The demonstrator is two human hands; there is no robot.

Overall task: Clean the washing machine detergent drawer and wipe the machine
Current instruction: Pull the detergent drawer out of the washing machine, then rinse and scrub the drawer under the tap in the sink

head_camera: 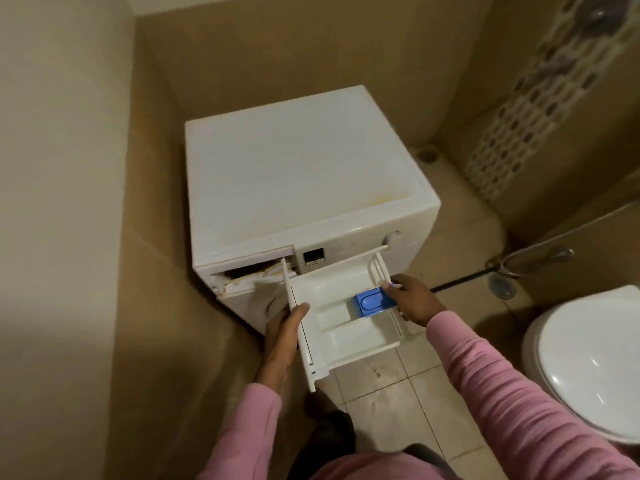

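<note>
nearest you, at 7 o'clock, your left hand (280, 341) cups the detergent drawer (332, 296) from below, thumb hooked over its left rim. at 4 o'clock your right hand (414, 301) grips the opposite side, its fingers (394, 284) clamped on the edge just beside the blue cap (370, 303). both sets of fingers are closed on the drawer, neither spread.

the drawer sits level between your hands, above the floor (388, 393). its open compartments face up. its long axis seems to run from about 8 o'clock to 2 o'clock, turned across the front of the machine, not in line with it.

that is the relation to mind. the empty slot (252, 273) lies at 11 o'clock from the drawer, just beyond your left thumb, so your left hand is the nearer one to it. the drawer's far left corner overlaps the opening, and i cannot tell whether it touches.

beyond, the washing machine (298, 168) stands at 12 o'clock, its white top yellowed near the right edge. the toilet (585, 362) is at 3 o'clock, well apart. i judge the drawer is out and ready for washing.
</note>
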